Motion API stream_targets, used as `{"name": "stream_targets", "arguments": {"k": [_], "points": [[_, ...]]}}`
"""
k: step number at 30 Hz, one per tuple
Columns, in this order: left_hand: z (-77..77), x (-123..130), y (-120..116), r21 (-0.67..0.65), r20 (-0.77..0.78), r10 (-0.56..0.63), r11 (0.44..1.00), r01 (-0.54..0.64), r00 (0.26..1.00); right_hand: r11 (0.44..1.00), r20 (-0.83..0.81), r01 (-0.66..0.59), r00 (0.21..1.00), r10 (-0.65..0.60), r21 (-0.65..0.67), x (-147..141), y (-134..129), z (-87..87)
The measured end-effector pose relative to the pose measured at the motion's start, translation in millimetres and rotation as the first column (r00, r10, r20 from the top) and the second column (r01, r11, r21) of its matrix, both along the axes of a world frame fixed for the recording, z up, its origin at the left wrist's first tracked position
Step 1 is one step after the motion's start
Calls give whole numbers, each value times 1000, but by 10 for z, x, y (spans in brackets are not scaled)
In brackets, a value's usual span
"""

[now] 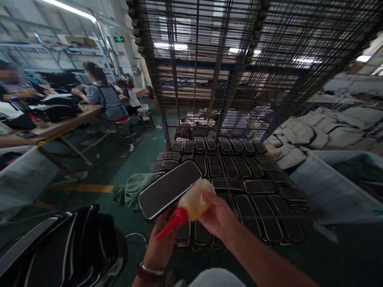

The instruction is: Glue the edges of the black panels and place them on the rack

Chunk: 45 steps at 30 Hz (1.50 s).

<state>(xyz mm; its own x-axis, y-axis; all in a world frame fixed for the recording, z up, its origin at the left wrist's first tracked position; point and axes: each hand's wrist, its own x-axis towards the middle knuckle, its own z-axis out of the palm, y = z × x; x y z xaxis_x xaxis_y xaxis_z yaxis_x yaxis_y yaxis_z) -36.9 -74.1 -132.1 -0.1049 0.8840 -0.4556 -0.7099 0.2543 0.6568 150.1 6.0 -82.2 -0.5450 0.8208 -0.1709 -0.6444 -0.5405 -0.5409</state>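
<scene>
My right hand (217,215) is wrapped round a squeeze bottle (197,199) of yellowish liquid, tilted so its red nozzle points down to the left. My left hand (161,241) holds a dark, rounded rectangular panel (170,189) with a pale edge from below; its fingers are partly hidden behind the panel and the nozzle. The bottle overlaps the panel's lower right edge in view, and I cannot tell whether they touch. Beyond both hands, rows of similar dark panels (245,205) lie on a low wire rack (229,185).
Raised wire shelves (203,75) tower over the rows. At lower left stands a pile of dark pieces (68,247); a white bin (338,187) is on the right beside heaped pale bundles (335,127). People sit at a work table (68,123) on the left. A green cloth (134,189) lies on the floor.
</scene>
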Motion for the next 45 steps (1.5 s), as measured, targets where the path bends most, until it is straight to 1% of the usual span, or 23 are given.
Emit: {"name": "stream_targets", "arguments": {"k": [2, 3, 5, 6, 8, 9, 10, 12, 14, 16, 18, 21, 23, 24, 25, 27, 28, 30, 32, 34, 38, 41, 45], "points": [[-46, -221, -101, -27, -78, 143, 989, -145, 987, 994, 55, -100, 994, 99, 32, 205, 99, 108], [-32, -362, -132, -64, -112, 190, 978, -198, 975, 988, 80, -150, 986, 146, 39, 303, 143, 167], [88, -646, -144, -134, -130, 169, 973, -186, 977, 974, 121, -227, 968, 222, 29, 463, 216, 279], [191, -764, -127, -157, -113, 95, 981, -112, 989, 967, 138, -255, 958, 250, 18, 521, 243, 328], [451, -906, -58, -153, -56, -113, 983, 103, 992, 953, 167, -303, 939, 299, 1, 586, 279, 405], [590, -922, -13, -139, -58, -203, 971, 193, 978, 945, 181, -326, 930, 321, -2, 595, 288, 432], [722, -902, 34, -120, -75, -264, 960, 254, 962, 938, 193, -348, 920, 341, 1, 592, 292, 453], [934, -781, 125, -107, -131, -333, 941, 321, 934, 925, 217, -380, 904, 367, 20, 559, 282, 476], [1049, -611, 205, -102, -187, -369, 929, 356, 910, 917, 241, -396, 895, 375, 47, 513, 254, 477], [1073, -473, 263, -80, -246, -385, 923, 377, 890, 921, 262, -383, 898, 354, 67, 482, 220, 464], [1044, -420, 289, -44, -301, -375, 924, 380, 877, 940, 285, -334, 910, 302, 71, 492, 203, 455], [996, -499, 259, -32, -348, -385, 916, 399, 855, 967, 314, -220, 934, 171, 126, 608, 250, 512], [993, -600, 208, -44, -364, -432, 893, 449, 825, 968, 329, -128, 943, 51, 217, 730, 337, 626], [999, -646, 180, -51, -368, -464, 875, 481, 806, 958, 334, -74, 942, -24, 276, 792, 390, 702], [1009, -683, 155, -54, -370, -492, 858, 510, 788, 940, 335, -12, 936, -109, 341, 848, 444, 786], [1034, -726, 114, -58, -367, -543, 824, 564, 755, 873, 322, 103, 904, -283, 477, 933, 543, 954], [1046, -734, 99, -60, -366, -565, 808, 587, 740, 829, 310, 143, 882, -354, 540, 959, 581, 1029], [1066, -736, 76, -59, -368, -598, 779, 624, 712, 753, 295, 173, 847, -443, 635, 980, 631, 1146], [1075, -740, 55, -61, -376, -620, 758, 649, 689, 710, 299, 159, 828, -474, 686, 975, 651, 1213], [1069, -757, 33, -76, -380, -634, 747, 660, 674, 698, 315, 138, 820, -479, 702, 963, 653, 1242], [1031, -808, -6, -111, -383, -636, 752, 650, 670, 695, 336, 120, 809, -483, 709, 960, 636, 1246], [1031, -809, -6, -118, -376, -623, 767, 631, 686, 684, 337, 119, 801, -495, 720, 976, 612, 1222], [1083, -744, 18, -103, -341, -592, 796, 597, 730, 718, 339, 135, 812, -476, 683, 978, 588, 1143]]}}
